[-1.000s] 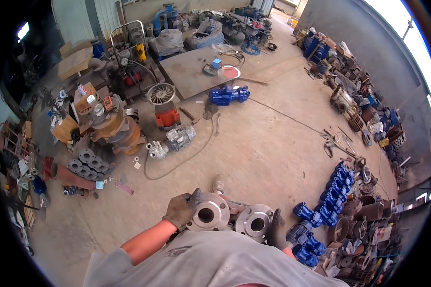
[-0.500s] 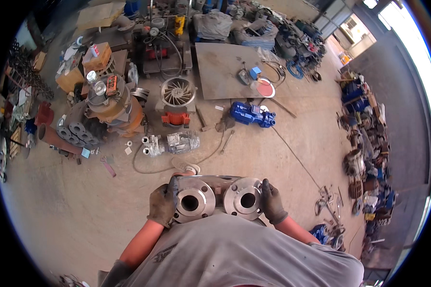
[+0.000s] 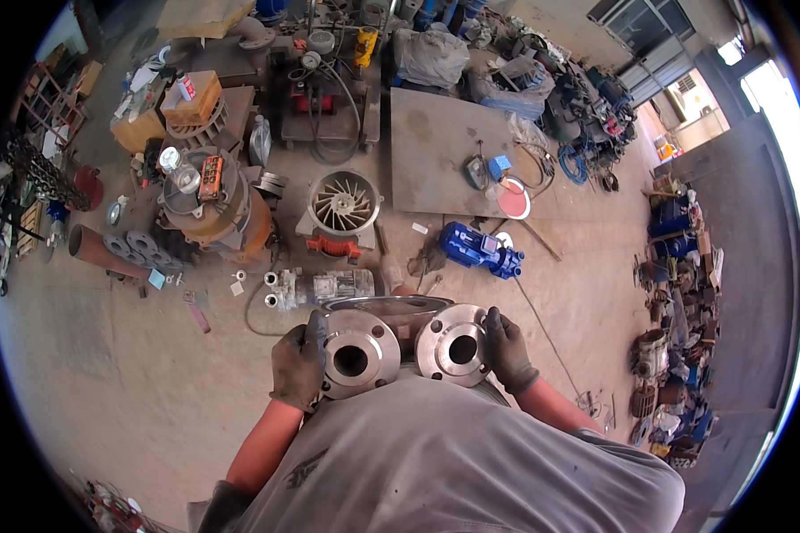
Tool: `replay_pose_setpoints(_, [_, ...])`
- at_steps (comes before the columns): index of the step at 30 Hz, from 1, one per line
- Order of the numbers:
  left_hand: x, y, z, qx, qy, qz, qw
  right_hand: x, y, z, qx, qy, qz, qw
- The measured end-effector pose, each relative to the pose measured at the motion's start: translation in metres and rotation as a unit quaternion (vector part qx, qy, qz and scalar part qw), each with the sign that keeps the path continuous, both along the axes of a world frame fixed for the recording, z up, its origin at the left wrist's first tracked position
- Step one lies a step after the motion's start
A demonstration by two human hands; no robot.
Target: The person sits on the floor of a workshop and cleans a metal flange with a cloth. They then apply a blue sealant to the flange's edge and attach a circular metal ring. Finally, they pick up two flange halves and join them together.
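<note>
Both my hands, in dark work gloves, carry a heavy-looking metal pump casing with two round flanges, held close against my grey shirt. Its left flange (image 3: pixel 379 357) and right flange (image 3: pixel 436 348) face up, each with a dark centre bore and bolt holes. A curved shiny rim (image 3: pixel 387 305) shows beyond them. My left hand (image 3: pixel 299 362) is closed round the outer edge of the left flange. On the other side my right hand (image 3: pixel 508 351) grips the right flange's edge, thumb on top. The casing's underside and my hidden fingers cannot be seen.
On the floor ahead lie a grey motor pump (image 3: pixel 320 288), a blue motor pump (image 3: pixel 480 249) and a finned impeller housing (image 3: pixel 342 204). A steel plate (image 3: pixel 444 133) lies beyond. Cables cross the floor. Machine parts (image 3: pixel 653 351) line the right wall.
The floor objects appear lower and nearer in the view, as my body has moved forward. My grip on the casing is unchanged. The shoe seen before is now mostly hidden behind it.
</note>
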State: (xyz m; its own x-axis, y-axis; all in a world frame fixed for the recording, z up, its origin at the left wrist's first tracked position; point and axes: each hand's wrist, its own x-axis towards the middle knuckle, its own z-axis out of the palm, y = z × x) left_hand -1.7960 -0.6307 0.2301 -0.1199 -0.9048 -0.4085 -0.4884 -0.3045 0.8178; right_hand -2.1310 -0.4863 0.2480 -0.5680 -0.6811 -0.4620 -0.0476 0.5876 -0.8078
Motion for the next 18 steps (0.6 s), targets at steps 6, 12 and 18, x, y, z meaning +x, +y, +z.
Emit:
replay_pose_setpoints(6, [-0.023,-0.034,-0.007,-0.021,-0.006,0.055,0.998,-0.043,-0.074,-0.010,-0.011,-0.012,0.056,0.998])
replay_pose_setpoints(12, [-0.045,-0.077,-0.005,-0.037,-0.017,0.148,0.988,-0.086,-0.178,-0.033,-0.030,-0.032,0.147,0.988])
replay_pose_setpoints(18, [-0.100,-0.148,-0.019,0.069,-0.006,0.238,0.969,-0.141,-0.290,-0.070,-0.009,-0.049,0.194,0.980])
